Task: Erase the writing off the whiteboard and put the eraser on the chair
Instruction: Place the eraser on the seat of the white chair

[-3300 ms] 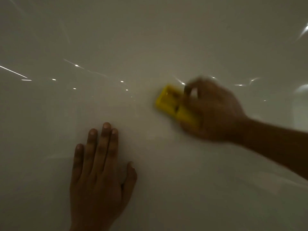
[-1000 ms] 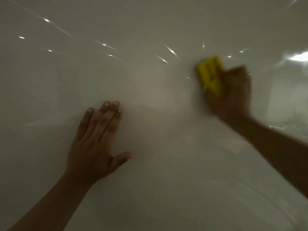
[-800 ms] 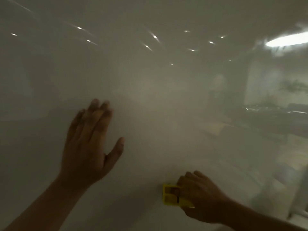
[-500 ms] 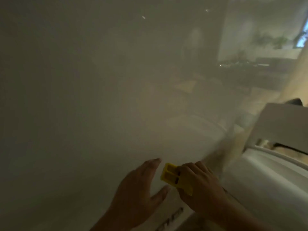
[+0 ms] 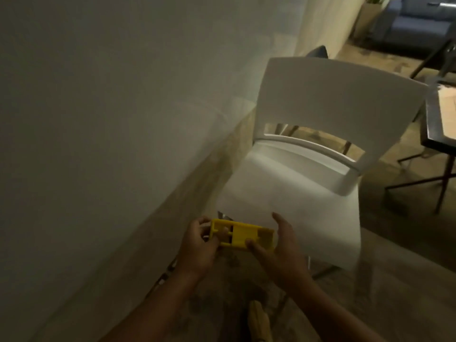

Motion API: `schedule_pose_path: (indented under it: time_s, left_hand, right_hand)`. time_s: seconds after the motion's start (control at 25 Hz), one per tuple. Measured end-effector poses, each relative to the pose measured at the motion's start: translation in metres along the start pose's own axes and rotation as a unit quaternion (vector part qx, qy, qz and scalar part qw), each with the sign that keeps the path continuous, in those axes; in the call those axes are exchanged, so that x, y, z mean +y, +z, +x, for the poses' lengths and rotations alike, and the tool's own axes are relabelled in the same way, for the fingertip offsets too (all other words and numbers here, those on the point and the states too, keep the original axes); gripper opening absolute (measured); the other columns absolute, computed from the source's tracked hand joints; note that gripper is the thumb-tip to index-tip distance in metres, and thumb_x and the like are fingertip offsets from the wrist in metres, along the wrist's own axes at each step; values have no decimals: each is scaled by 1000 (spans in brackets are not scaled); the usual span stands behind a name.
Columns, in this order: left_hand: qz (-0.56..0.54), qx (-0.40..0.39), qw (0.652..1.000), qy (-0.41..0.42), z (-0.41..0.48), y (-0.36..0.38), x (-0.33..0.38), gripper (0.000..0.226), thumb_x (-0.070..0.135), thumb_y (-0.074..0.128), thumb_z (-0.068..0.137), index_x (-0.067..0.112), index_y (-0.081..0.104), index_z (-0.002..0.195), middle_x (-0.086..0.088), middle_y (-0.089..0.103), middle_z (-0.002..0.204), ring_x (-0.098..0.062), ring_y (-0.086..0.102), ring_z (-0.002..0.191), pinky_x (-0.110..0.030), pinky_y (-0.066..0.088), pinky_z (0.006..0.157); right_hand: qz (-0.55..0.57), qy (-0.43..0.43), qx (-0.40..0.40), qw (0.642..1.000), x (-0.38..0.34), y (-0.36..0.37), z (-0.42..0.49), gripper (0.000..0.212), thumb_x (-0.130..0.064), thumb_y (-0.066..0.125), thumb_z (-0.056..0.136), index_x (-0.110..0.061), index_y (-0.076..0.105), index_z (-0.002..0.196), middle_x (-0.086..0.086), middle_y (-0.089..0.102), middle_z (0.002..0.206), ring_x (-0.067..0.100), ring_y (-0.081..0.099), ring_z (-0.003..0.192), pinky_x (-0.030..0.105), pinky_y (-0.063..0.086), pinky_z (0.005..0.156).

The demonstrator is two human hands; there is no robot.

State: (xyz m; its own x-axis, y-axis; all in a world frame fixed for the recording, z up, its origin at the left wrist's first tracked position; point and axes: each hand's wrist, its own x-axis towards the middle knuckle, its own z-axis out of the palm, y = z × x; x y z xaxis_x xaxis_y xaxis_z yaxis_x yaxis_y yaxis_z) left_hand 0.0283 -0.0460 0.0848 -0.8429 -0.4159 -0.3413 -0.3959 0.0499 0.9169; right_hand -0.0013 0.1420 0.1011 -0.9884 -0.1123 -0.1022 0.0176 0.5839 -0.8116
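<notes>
The yellow eraser [image 5: 243, 235] is held between both hands, just off the near left corner of the white chair [image 5: 291, 193]. My left hand [image 5: 198, 245] grips its left end. My right hand [image 5: 278, 245] holds its right end, thumb underneath and fingers spread above. The whiteboard [image 5: 98, 119] fills the left side and shows no writing in the visible part. The chair's seat is bare, with its backrest toward the far side.
A dark table [image 5: 439, 124] with thin metal legs stands to the right of the chair. A blue sofa [image 5: 419, 23] is far back at the top right. Wood-patterned floor [image 5: 394, 280] lies around the chair.
My right hand came off the whiteboard with the eraser. The view swung right and down to the chair. My left hand left the board and took the eraser's left end.
</notes>
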Motion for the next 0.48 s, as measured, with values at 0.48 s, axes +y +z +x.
schedule_pose_path:
  time_s: [0.48]
  left_hand:
    - [224,-34,974,-2,160,205,-19,41,41,60,97,12,61,127,-10,58,129,-31,62,112,-47,53,97]
  right_hand:
    - [160,272,38,948,142,-33,171,60,-23,68,87,-4,45,139,11,51,133,20,54,101,18,43,68]
